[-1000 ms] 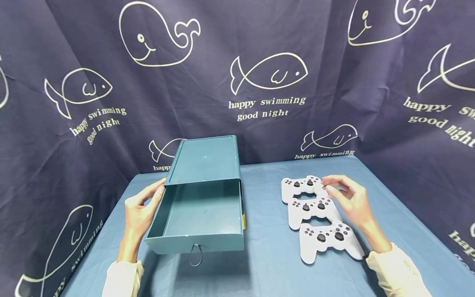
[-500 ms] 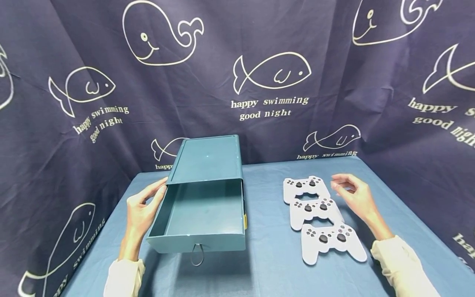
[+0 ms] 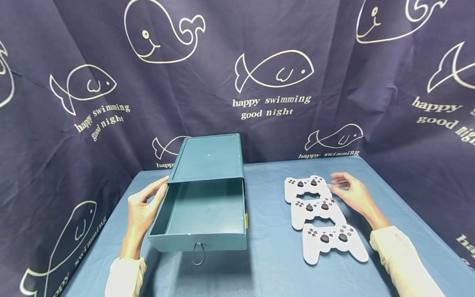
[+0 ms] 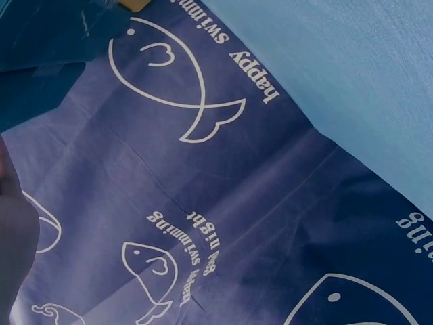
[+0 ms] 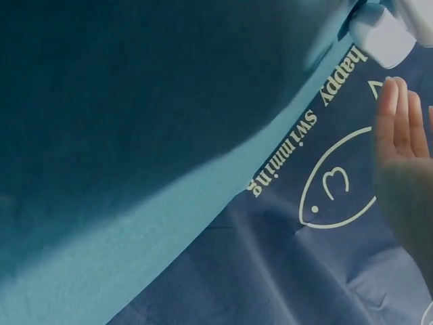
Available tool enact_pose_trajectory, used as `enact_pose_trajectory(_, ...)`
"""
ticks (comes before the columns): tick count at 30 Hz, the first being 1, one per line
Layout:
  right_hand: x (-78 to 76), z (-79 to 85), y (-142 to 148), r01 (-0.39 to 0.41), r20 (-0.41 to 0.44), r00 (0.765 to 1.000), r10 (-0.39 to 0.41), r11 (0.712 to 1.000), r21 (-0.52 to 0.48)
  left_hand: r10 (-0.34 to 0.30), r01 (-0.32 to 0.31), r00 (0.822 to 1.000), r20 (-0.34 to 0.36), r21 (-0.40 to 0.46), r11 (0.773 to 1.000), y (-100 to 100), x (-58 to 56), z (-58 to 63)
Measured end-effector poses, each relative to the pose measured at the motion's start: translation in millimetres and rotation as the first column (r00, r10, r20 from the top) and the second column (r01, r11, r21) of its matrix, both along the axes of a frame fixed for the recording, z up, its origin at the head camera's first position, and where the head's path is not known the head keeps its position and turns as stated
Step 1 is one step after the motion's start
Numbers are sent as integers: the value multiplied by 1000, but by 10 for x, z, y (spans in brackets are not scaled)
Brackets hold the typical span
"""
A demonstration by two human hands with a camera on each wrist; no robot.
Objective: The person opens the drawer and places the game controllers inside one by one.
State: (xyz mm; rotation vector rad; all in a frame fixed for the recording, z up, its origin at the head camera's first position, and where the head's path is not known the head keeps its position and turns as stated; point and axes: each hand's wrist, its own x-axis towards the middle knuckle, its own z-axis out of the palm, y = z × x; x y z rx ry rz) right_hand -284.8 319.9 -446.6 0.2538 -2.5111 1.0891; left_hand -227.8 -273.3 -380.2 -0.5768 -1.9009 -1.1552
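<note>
A teal drawer box [image 3: 208, 159] stands left of centre in the head view, its drawer [image 3: 196, 242] pulled out with nothing in it. My left hand [image 3: 142, 210] touches the box's left side near the casing's front edge, thumb and forefinger fairly straight. Three white game controllers lie in an overlapping column to the right: a far one [image 3: 291, 192], a middle one [image 3: 317, 214] and a near one [image 3: 313, 249]. Just right of the far controller hovers my right hand [image 3: 354, 196], fingers relaxed and holding nothing. In the right wrist view, its fingers [image 5: 400, 122] look extended, with a white controller [image 5: 382, 37] beyond them.
A loop pull [image 3: 198, 253] hangs from the drawer front. Blue cloth [image 3: 272, 247] covers the table, and a dark blue curtain with fish prints [image 3: 271, 136] encloses the back and both sides. A yellow tab [image 3: 246, 220] shows on the box's right side.
My right hand has drawn off the far controller's right end, uncovering it, then come slightly back towards it. The left hand stays on the box. The head view has shifted a little.
</note>
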Motion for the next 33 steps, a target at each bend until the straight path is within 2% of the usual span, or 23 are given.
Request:
enact_pose_trajectory(8, -106, -33, -1, -52, 128, 991, 48, 998, 28, 14, -14, 1000, -4, 8, 1000, 28, 5, 21)
enact_pose_trajectory(16, -204, -64, -32, -90, 160, 984, 81, 995, 51, 14, -14, 1000, 12, 7, 1000, 39, 30, 49)
enact_pose_trajectory(23, -255, -71, -31, -115, 216, 971, 98, 991, 67, -12, 12, 1000, -7, 12, 1000, 188, 193, 243)
enact_pose_trajectory(26, -288, -80, -23, -135, 242, 963, 116, 989, 62, -12, 12, 1000, -6, 15, 1000, 213, 223, 284)
enact_pose_trajectory(29, -318, -91, -7, -152, 263, 955, 134, 987, 49, -9, 9, 1000, -3, 4, 1000, 203, 209, 275)
enact_pose_trajectory(33, -354, -98, 12, -177, 279, 947, 159, 983, 40, 2, -2, 1000, 3, -5, 1000, 110, 104, 150)
